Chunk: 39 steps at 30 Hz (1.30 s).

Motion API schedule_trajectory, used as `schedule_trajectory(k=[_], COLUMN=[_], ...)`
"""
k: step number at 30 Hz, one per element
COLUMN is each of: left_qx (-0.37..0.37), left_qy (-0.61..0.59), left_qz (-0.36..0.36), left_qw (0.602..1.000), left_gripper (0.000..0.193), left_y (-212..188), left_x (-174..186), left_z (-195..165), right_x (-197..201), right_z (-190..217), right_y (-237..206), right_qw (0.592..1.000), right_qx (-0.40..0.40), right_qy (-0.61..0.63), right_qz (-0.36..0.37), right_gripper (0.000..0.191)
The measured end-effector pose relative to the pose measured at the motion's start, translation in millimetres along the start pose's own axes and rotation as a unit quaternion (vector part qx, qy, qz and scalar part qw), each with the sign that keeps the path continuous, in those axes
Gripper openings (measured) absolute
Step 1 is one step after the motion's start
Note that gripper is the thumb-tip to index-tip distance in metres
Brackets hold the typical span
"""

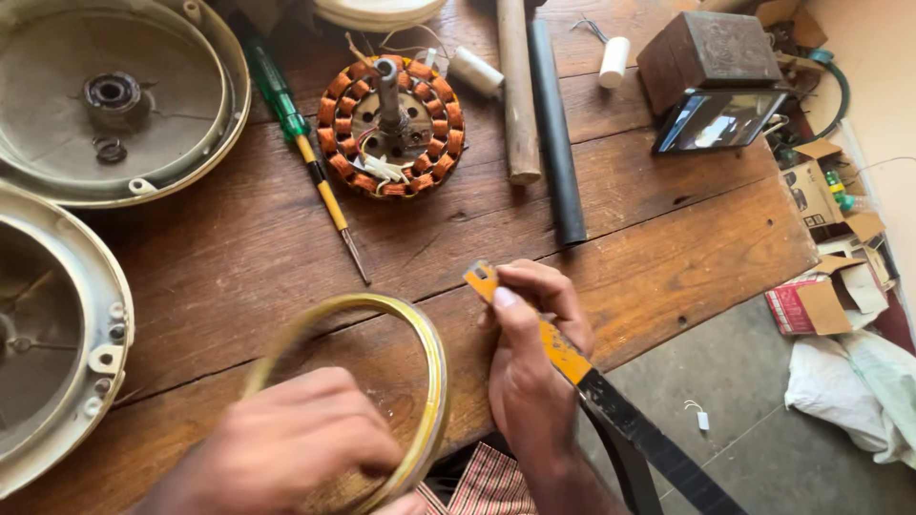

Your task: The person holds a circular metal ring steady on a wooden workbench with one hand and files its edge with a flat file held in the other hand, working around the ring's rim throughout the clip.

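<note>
The left hand [286, 443] closes on a blurred yellow ring [434, 381] at the wooden table's [668, 238] near edge. The right hand [530, 358] pinches an orange-and-black strip [572, 367]; its long axis runs diagonally, orange tip pointing up-left.

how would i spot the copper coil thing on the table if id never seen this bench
Start from the wooden table and look to its far middle, right of the two big round metal covers. There lies the round stator, between a green-handled screwdriver and a wooden rod. Unlike anything near it, it has a ring of orange-copper windings around an upright grey shaft.
</note>
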<state>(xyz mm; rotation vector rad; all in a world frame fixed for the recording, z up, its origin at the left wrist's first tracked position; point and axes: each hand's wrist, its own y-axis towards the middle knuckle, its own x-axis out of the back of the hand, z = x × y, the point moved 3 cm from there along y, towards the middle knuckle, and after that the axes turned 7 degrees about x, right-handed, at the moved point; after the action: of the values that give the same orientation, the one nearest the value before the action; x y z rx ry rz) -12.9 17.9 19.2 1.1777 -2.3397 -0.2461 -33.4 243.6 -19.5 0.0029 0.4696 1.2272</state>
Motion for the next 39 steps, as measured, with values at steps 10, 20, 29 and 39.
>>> schedule_trajectory(k=[10,20,29,39], left_qx=[0.342,0.329,0.281,0.068], left_qy=[-0.11,0.214,0.358,0.366], left_qz=[-0.232,-0.215,-0.189,-0.047], left_qw=[0.904,0.894,0.87,0.927], left_gripper=[0.036,0.031,0.024,0.087], left_y=[2.3,3.8,8.6,22.3], left_x=[52.3,52.3,41.3,13.8], left_z=[11.7,18.8,24.8,10.8], right_x=[0.9,1.7,3.3,3.9], right_z=[4.1,1.9,1.5,-1.0], right_y=[-8.7,-10.4,-9.2,-12.8], right_qw=[0.999,0.998,0.997,0.999], right_qx=[0.049,0.057,0.067,0.014], right_qy=[0.015,0.001,-0.02,-0.038], right_qz=[-0.011,-0.003,0.013,-0.008], right_gripper=[0.018,0.017,0.013,0.018])
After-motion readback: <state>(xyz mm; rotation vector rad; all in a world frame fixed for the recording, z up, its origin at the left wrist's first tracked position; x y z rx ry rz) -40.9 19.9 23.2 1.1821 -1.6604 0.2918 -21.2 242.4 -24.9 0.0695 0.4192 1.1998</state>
